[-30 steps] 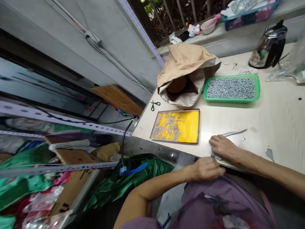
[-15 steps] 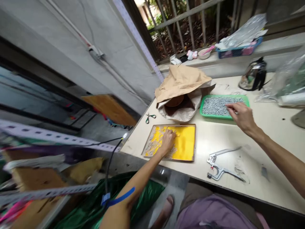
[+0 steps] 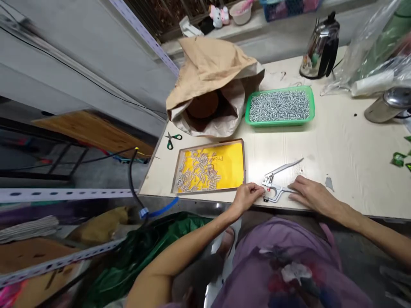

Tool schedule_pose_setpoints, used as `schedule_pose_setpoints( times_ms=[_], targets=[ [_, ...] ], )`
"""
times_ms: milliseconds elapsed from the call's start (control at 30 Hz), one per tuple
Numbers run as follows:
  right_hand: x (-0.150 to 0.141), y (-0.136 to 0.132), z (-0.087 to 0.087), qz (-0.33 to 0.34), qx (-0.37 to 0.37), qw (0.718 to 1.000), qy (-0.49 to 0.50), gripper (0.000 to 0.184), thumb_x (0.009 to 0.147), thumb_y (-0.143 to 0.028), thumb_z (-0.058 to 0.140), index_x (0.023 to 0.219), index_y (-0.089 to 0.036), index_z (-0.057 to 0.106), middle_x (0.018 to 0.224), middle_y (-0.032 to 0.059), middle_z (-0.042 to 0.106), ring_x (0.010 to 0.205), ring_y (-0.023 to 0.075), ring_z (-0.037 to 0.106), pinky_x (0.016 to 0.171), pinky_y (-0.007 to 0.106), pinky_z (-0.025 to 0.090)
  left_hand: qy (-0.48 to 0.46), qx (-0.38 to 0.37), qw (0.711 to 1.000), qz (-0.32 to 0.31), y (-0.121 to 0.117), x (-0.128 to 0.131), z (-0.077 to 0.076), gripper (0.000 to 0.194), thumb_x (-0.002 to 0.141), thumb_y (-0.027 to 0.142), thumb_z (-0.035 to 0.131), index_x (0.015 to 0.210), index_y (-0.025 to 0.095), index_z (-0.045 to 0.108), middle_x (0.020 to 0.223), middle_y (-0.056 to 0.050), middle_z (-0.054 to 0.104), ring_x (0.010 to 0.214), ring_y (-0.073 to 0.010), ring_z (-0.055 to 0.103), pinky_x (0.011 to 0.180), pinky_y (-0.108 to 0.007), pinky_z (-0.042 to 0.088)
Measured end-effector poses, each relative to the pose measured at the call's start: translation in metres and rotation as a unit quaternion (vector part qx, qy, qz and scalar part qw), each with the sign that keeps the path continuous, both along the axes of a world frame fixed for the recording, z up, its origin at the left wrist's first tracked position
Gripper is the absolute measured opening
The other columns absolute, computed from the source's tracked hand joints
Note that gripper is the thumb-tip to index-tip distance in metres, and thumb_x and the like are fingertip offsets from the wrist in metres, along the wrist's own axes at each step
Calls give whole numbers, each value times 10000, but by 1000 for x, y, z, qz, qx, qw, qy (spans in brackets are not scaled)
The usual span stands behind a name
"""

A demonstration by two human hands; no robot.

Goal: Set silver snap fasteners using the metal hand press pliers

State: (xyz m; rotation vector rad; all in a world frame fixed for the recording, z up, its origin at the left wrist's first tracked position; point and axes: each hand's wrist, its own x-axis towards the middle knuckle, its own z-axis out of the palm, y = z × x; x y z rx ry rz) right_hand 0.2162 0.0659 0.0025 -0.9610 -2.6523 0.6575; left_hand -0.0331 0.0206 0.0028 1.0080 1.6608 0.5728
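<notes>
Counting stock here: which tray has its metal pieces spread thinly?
The brown-framed tray lined with yellow paper, nearest the left hand; the green tray is packed full.

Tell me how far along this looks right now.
Done: small metal studs lie spread on the yellow-lined tray. In hand: the left hand is at the head of the metal hand press, the right hand beside its handles. Left: the green tray remains heaped with studs.

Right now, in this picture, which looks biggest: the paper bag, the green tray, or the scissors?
Largest to smallest: the crumpled brown paper bag, the rectangular green plastic tray, then the green-handled scissors.
</notes>
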Motion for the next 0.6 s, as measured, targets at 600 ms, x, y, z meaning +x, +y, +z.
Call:
schedule_pose_setpoints(
  times_ms=[600],
  targets=[
    [6,-29,-19,-65,30,997,-12,276,983,-155,335,827,-190,559,820,54,565,708,164,544,621,281,417,74,-22,997,6,-5,17,-12,298,673,409,717,649,115,674,529,18,594,501,-76,471,473,-181,305]
  ],
)
